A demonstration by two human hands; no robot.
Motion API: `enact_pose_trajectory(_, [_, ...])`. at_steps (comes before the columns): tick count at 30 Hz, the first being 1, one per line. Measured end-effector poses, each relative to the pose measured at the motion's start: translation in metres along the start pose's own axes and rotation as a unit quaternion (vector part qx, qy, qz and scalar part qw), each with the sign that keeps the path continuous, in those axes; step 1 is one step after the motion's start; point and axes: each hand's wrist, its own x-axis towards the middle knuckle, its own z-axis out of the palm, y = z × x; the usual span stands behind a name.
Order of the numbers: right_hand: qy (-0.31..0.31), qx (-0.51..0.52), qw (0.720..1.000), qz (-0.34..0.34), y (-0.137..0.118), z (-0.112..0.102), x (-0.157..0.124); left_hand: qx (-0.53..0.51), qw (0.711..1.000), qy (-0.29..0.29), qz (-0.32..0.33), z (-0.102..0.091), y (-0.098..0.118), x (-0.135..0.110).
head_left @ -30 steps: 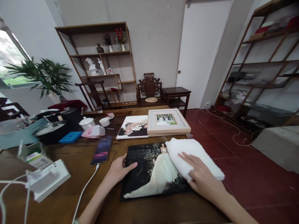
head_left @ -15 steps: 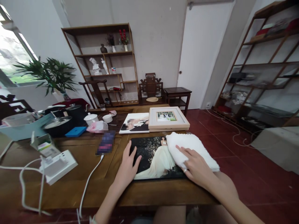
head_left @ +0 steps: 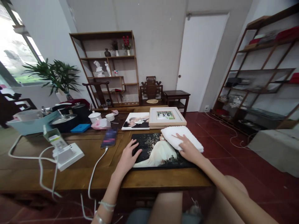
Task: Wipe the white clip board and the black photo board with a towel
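Observation:
A dark photo print (head_left: pixel 158 152) showing a figure in a white gown lies flat on the wooden table (head_left: pixel 98 180). My left hand (head_left: pixel 128 157) rests open on the print's left edge, fingers spread. My right hand (head_left: pixel 187 148) presses flat on a folded white towel (head_left: pixel 181 139) that lies over the print's upper right corner. Behind the print sit a second unframed photo (head_left: pixel 136 121) and a light wooden picture frame (head_left: pixel 167 117).
A phone (head_left: pixel 109 139) with a white cable lies left of the print. Further left are a white power strip (head_left: pixel 67 153), a blue box (head_left: pixel 80 128), pots, cups and a blue tray (head_left: pixel 32 122). Shelves, chairs and a white door stand behind.
The view has pulled back and risen, so the table looks farther off and my knees show. My left hand slid from the print's left border further onto it; my right hand stays on the towel.

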Motion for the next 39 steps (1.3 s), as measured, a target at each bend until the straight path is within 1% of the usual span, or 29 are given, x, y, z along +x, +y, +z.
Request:
enact_pose_trajectory(2, [-0.005, 0.012, 1.000, -0.007, -0.006, 0.009, -0.003, 0.001, 0.999, 0.033, -0.001, -0.002, 0.000, -0.006])
enact_pose_trajectory(4, [0.006, 0.013, 1.000, -0.010, -0.011, 0.014, -0.005, -0.006, 0.999, 0.044, 0.005, -0.004, 0.000, -0.016])
enact_pose_trajectory(7, [0.018, 0.003, 1.000, -0.012, -0.011, 0.014, -0.007, -0.023, 0.999, 0.031, 0.020, -0.005, 0.001, -0.029])
enact_pose_trajectory(10, [0.026, -0.014, 1.000, -0.007, -0.009, 0.015, -0.007, -0.028, 0.999, 0.018, 0.026, -0.004, 0.002, -0.035])
enact_pose_trajectory(18, [0.047, -0.005, 0.999, -0.003, -0.005, 0.019, -0.009, 0.006, 0.999, 0.015, 0.043, -0.002, 0.005, -0.036])
enact_pose_trajectory(23, [0.041, -0.050, 0.998, -0.009, -0.005, 0.014, -0.010, 0.002, 0.999, 0.009, 0.044, -0.002, 0.006, -0.037])
enact_pose_trajectory(26, [0.045, -0.068, 0.996, -0.022, -0.006, 0.009, -0.005, -0.002, 0.999, 0.005, 0.039, -0.002, 0.005, -0.037])
enact_pose_trajectory(29, [0.046, -0.076, 0.995, -0.038, -0.007, 0.006, 0.005, -0.016, 0.999, -0.004, 0.042, -0.003, 0.003, -0.037])
enact_pose_trajectory(34, [0.012, -0.085, 0.995, -0.043, -0.010, 0.006, 0.020, -0.031, 0.998, -0.005, 0.046, -0.005, 0.003, -0.037])
enact_pose_trajectory(36, [-0.003, -0.083, 0.996, -0.041, -0.015, 0.004, 0.017, -0.030, 0.999, -0.003, 0.040, -0.005, 0.004, -0.037])
enact_pose_trajectory(39, [-0.021, -0.082, 0.996, -0.032, -0.034, -0.004, -0.001, -0.024, 0.999, -0.006, 0.035, -0.005, 0.004, -0.036])
